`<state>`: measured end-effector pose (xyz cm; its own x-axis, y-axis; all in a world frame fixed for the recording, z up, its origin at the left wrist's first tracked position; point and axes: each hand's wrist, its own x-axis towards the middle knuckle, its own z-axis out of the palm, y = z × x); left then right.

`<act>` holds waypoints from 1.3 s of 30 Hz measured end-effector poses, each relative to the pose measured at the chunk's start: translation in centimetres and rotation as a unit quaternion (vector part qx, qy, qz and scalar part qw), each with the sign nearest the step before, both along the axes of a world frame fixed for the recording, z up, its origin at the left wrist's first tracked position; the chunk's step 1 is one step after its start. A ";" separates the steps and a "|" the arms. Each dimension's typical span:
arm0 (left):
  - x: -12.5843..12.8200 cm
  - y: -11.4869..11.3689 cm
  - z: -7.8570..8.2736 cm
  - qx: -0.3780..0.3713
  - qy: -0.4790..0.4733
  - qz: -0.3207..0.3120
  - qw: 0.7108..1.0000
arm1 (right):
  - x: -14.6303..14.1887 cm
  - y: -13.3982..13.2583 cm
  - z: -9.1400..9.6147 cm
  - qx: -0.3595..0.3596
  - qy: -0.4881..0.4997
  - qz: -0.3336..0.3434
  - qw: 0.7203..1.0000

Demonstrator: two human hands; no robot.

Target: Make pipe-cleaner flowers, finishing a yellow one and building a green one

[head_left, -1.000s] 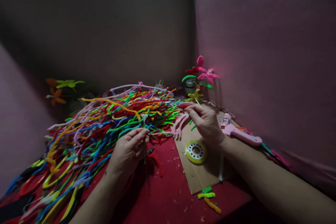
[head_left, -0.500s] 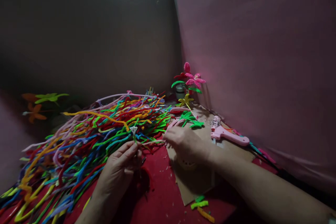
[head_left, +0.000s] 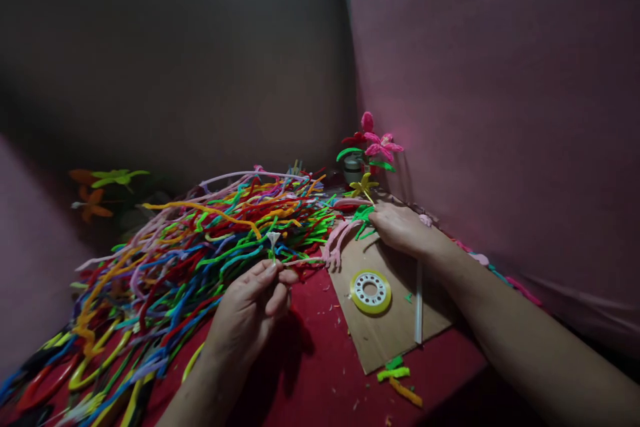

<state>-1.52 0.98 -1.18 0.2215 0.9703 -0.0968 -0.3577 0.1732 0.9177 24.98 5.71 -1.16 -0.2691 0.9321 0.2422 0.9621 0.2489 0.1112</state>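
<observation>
- Head view: since the last frame, my right hand (head_left: 400, 230) has moved up from the pink strips (head_left: 332, 255) to the green pieces (head_left: 363, 213), right of centre, uncovering the yellow tape roll (head_left: 359, 289).
- My left hand (head_left: 255, 303), lower centre, pinches a white-tipped stem (head_left: 273, 239); the tip stands just above my thumb.
- Whether my right fingers grip anything, I cannot tell.

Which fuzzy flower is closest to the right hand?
The yellow flower, just beyond the right hand. The pink flower stands higher; the orange flower and lime flower are far left.
</observation>
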 end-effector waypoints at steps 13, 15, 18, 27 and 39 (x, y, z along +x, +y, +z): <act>1.6 -1.6 -0.4 -0.115 -0.059 -0.120 0.984 | -6.0 -4.2 0.2 0.240 0.119 0.357 0.895; 1.7 -1.9 -0.4 -0.105 -0.038 -0.121 0.986 | -6.6 -4.7 0.0 0.259 0.102 0.372 0.885; 1.6 -2.0 -0.4 -0.084 -0.002 -0.096 0.992 | -7.1 -5.0 -0.3 0.287 0.099 0.377 0.875; 1.1 -2.0 -0.1 -0.076 0.052 -0.111 0.989 | -7.6 -5.2 -0.8 0.285 0.113 0.397 0.865; 1.6 -1.9 -0.1 -0.051 0.097 -0.088 0.990 | -7.6 -4.7 -1.6 0.074 0.520 0.234 0.818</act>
